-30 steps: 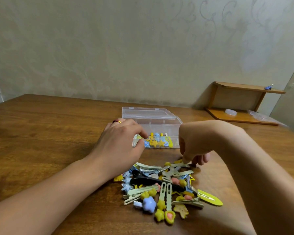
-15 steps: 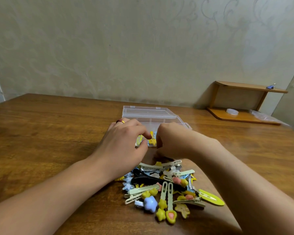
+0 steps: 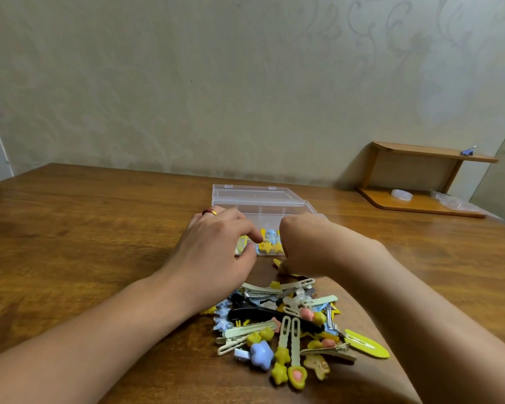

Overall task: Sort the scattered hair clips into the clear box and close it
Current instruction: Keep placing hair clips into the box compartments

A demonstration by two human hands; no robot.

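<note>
The clear plastic compartment box (image 3: 263,209) sits open on the brown wooden surface (image 3: 85,228), its lid (image 3: 251,193) folded back away from the person; yellow and blue star clips (image 3: 270,246) already lie in the near compartment. The heap of mixed hair clips (image 3: 292,325) — pale green bar clips, a black one, yellow and blue stars — lies nearer the body, directly below both hands, w/ its spread running roughly left-right. Left hand (image 3: 216,252) rests at the box's near-left corner, fingers curled, thumb and forefinger close together at the front wall; can't tell if it pinches a clip. Right hand (image 3: 301,246) is bent down at the wrist btwn box and heap, fingertips hidden (a bit of yellow (image 3: 277,263) shows under it, prob. a clip, grip unclear). Right hand is nearer the heap's far edge, so the next pick is prob. its job: a short reach back toward the body, then fwd into the box.
</note>
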